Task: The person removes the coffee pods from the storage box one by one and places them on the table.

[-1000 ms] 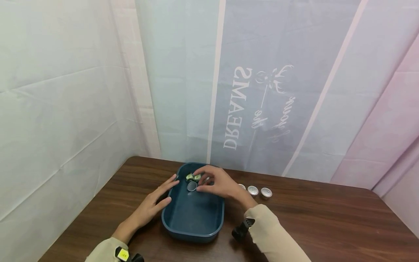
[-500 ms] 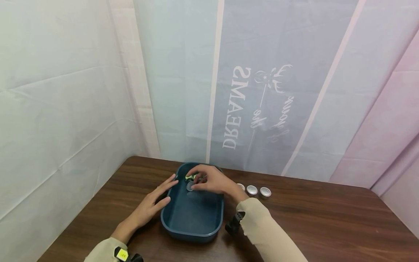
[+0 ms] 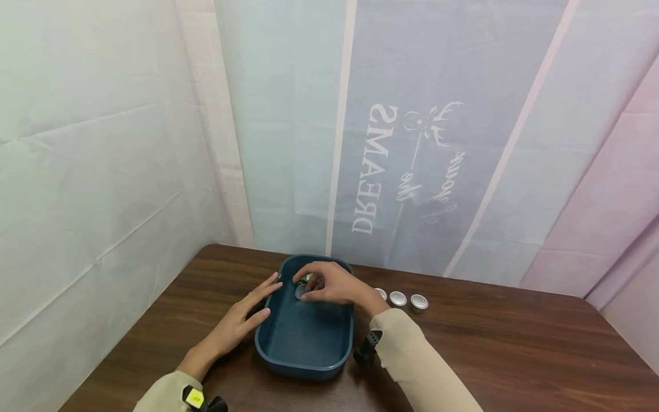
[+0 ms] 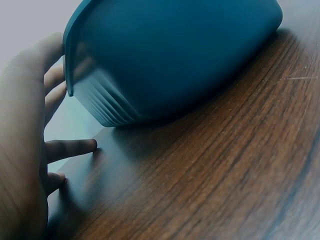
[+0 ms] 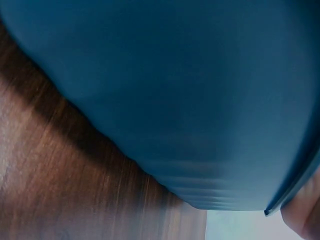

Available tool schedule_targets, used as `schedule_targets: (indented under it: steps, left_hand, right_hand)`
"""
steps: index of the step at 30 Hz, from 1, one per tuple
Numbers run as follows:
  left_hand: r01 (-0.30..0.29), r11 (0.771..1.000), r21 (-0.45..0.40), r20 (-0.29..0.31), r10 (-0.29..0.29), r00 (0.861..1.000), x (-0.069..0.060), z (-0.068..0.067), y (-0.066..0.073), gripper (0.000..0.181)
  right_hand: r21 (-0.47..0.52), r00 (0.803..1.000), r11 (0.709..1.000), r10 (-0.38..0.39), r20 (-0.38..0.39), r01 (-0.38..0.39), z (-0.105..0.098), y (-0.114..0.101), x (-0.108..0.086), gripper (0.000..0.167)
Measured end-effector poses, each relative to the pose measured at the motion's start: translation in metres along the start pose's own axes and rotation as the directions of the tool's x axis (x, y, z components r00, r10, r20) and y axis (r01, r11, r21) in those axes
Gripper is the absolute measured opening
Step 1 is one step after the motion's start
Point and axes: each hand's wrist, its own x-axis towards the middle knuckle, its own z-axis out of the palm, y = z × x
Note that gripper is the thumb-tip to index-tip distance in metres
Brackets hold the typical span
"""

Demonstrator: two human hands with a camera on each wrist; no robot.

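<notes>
The left hand (image 3: pixel 241 316) has straight, spread fingers at the rim of the bin (image 3: pixel 308 337). Nearer the round cup (image 3: pixel 300 294), the right hand (image 3: pixel 336 285) bends its fingers; any grip is hidden. The cup appears between its thumb and forefinger tips.

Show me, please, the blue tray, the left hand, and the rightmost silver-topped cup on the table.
Blue tray (image 3: pixel 305 339), head view: bare inner floor.
Left hand (image 3: pixel 233 326), head view: back of the hand.
Rightmost silver-topped cup (image 3: pixel 419 301), head view: silver top.

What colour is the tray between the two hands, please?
The tray is dark teal-blue, shown best in the head view.
</notes>
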Motion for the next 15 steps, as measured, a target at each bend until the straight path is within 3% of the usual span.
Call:
schedule_targets:
  steps: [9, 15]
  left_hand:
    - [-0.012, 1.000, 0.002, -0.010, 0.012, 1.000, -0.0003, 0.0015, -0.0003, 0.052]
    - [-0.012, 1.000, 0.001, -0.014, 0.012, 1.000, -0.0008, 0.0027, -0.0017, 0.051]
  right_hand:
    - [-0.109, 0.999, 0.994, 0.008, 0.047, -0.003, 0.0022, -0.0042, 0.0003, 0.039]
    - [-0.169, 0.999, 0.986, 0.010, 0.033, -0.004, 0.0037, -0.0057, -0.0002, 0.034]
